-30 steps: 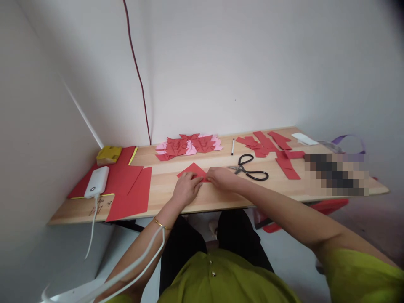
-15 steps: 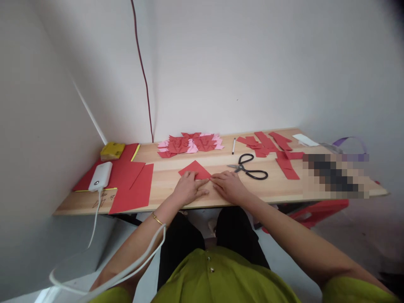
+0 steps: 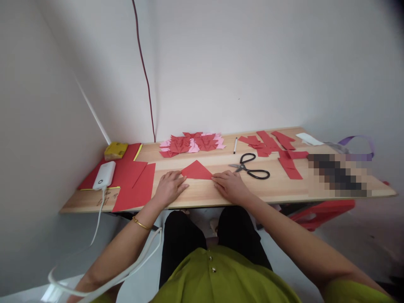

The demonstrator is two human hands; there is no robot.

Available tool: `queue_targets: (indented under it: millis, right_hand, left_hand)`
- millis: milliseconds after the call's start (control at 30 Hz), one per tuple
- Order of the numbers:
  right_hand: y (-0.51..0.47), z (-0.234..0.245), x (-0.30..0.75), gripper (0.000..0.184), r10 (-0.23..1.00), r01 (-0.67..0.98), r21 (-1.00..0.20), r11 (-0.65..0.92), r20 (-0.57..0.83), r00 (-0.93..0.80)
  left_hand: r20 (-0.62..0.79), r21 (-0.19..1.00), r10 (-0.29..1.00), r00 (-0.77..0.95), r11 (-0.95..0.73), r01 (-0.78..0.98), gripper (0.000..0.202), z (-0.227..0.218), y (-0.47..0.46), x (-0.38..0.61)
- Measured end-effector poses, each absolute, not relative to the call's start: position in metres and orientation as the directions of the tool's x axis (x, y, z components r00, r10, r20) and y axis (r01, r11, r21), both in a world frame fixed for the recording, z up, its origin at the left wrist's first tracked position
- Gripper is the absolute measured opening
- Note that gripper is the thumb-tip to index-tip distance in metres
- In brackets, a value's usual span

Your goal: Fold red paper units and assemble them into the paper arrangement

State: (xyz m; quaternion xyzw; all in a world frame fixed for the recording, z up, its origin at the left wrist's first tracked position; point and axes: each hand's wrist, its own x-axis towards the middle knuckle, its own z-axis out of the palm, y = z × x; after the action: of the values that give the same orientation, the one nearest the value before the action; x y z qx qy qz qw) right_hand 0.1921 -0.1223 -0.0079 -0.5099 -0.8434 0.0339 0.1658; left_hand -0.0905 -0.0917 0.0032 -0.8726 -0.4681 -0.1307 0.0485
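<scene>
You have no print, label or number here that can be read. Dark handwritten marks [image 3: 105, 198] stand on the wooden table [image 3: 221, 191] just beside the white power bank [image 3: 102, 176], too small to make out.

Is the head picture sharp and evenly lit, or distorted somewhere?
Head view: soft, even light, no glare; red paper triangle and scissors sharp; the wooden table edge bows, lens distortion; a pixelated patch hides part of it at right.

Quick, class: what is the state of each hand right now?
Left hand: open, flat on the table, fingers by the left corner of the red triangle.
Right hand: open, flat, fingers at its right corner.
</scene>
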Motion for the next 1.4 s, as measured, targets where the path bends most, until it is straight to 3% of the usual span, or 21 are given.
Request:
queue_targets:
  millis: [233,367,467,600,767,867,933,1100,1267,1400]
  right_hand:
    - [-0.125,-0.002,0.192,0.037,0.869,0.848,-0.211,0.485,0.222,-0.442]
    - [-0.116,0.003,0.213,0.036,0.844,0.817,-0.254,0.518,0.311,-0.438]
    - [-0.103,0.001,0.242,0.036,0.889,0.894,-0.251,0.372,0.372,-0.266]
    - [-0.087,-0.01,0.278,0.035,0.943,0.934,-0.252,0.252,0.28,-0.179]
    - [-0.076,-0.01,0.288,0.036,0.952,0.976,-0.197,0.099,0.304,-0.035]
    - [-0.076,-0.002,0.262,0.037,0.93,0.953,-0.2,0.226,0.337,-0.15]
    - [-0.079,0.003,0.233,0.039,0.906,0.894,-0.222,0.388,0.267,-0.327]
    - [-0.09,0.003,0.146,0.051,0.831,0.795,-0.244,0.556,0.192,-0.522]
    - [-0.105,-0.005,0.102,0.067,0.793,0.75,-0.261,0.608,0.152,-0.59]
    - [-0.116,-0.009,0.116,0.065,0.805,0.767,-0.244,0.593,0.169,-0.569]
  left_hand:
    - [0.351,0.078,0.798,0.491,-0.547,0.834,0.038,-0.007,-0.093,-0.087]
    - [0.353,0.078,0.796,0.492,-0.549,0.832,0.04,-0.007,-0.094,-0.089]
    - [0.345,0.067,0.797,0.495,-0.547,0.834,0.041,-0.007,-0.094,-0.09]
    - [0.345,0.063,0.794,0.5,-0.551,0.832,0.042,-0.008,-0.093,-0.091]
    - [0.361,0.078,0.781,0.51,-0.57,0.818,0.041,-0.01,-0.092,-0.091]
    - [0.364,0.082,0.778,0.513,-0.575,0.814,0.041,-0.01,-0.092,-0.091]
    - [0.361,0.082,0.776,0.518,-0.579,0.811,0.041,-0.01,-0.092,-0.091]
    - [0.36,0.078,0.777,0.516,-0.576,0.814,0.041,-0.008,-0.092,-0.09]
    - [0.344,0.064,0.785,0.516,-0.567,0.821,0.04,-0.007,-0.092,-0.09]
    - [0.35,0.061,0.788,0.508,-0.56,0.826,0.041,-0.007,-0.093,-0.089]
